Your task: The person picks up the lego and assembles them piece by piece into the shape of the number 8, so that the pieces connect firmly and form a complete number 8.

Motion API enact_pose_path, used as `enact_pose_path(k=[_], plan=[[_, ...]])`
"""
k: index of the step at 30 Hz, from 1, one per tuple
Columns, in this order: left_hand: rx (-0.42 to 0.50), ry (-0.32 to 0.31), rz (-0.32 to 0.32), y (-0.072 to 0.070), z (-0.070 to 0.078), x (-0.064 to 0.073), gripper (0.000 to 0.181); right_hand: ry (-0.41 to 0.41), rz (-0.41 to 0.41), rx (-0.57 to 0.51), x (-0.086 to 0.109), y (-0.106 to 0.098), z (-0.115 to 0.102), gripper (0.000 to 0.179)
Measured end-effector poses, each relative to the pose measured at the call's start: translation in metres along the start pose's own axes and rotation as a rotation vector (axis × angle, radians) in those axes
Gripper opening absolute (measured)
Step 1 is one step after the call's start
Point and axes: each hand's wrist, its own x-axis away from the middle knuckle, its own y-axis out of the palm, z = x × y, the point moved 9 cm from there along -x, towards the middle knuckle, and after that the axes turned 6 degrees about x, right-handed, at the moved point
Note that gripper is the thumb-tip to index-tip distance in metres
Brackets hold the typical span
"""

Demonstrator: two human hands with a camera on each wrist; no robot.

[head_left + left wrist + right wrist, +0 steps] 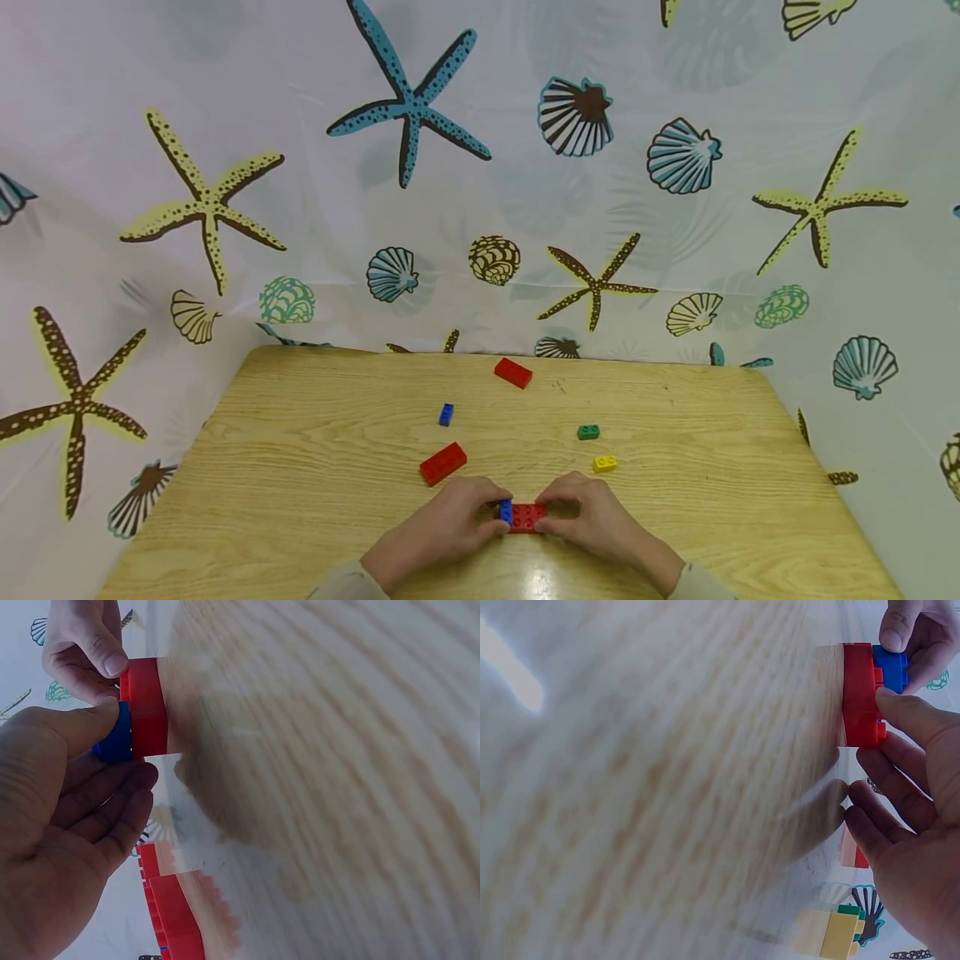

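A red building brick (528, 518) lies on the table in front of the person, studs up. On its left end sits a small blue brick (506, 512), which my left hand (457, 521) pinches between thumb and fingers. My right hand (596, 518) grips the right end of the red brick, thumb at the near side and fingers at the far side. In the left wrist view the blue brick (115, 736) is flush against the top of the red brick (150, 706). The right wrist view shows the right thumb on the red brick (861, 696) beside the blue one.
Further red bricks lie to the left (443, 463) and at the back (513, 372) of the wooden table (315, 450). A small blue brick (446, 414) lies between them. A green brick (588, 432) and a yellow brick (604, 463) lie beyond the right hand. A patterned curtain (480, 208) surrounds the table.
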Motion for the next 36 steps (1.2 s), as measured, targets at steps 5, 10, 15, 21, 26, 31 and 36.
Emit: enact_pose_path(k=[5,10,15,21,26,31,36], plan=[[0.001,-0.005,-0.006,0.0,-0.001,-0.001,0.039,0.003,-0.003,0.006,0.0,0.0,0.0,0.023],[-0.001,-0.004,-0.01,0.0,-0.001,-0.001,0.038,0.001,-0.008,0.005,0.0,0.001,0.0,0.023],[0.004,-0.004,-0.007,-0.001,-0.001,-0.001,0.039,0.0,-0.007,0.01,-0.001,0.001,0.0,0.022],[0.025,-0.031,-0.006,0.001,-0.004,-0.002,0.04,-0.003,-0.006,0.017,0.0,0.001,0.0,0.022],[0.04,-0.05,-0.011,0.001,-0.005,-0.002,0.04,0.025,0.014,0.018,0.002,-0.002,0.001,0.031],[0.052,-0.064,-0.019,0.001,-0.006,-0.002,0.04,0.09,0.089,0.018,0.005,-0.012,0.009,0.04],[0.064,-0.075,-0.022,0.001,-0.005,-0.001,0.041,0.094,0.209,0.052,0.007,-0.029,0.011,0.034]])
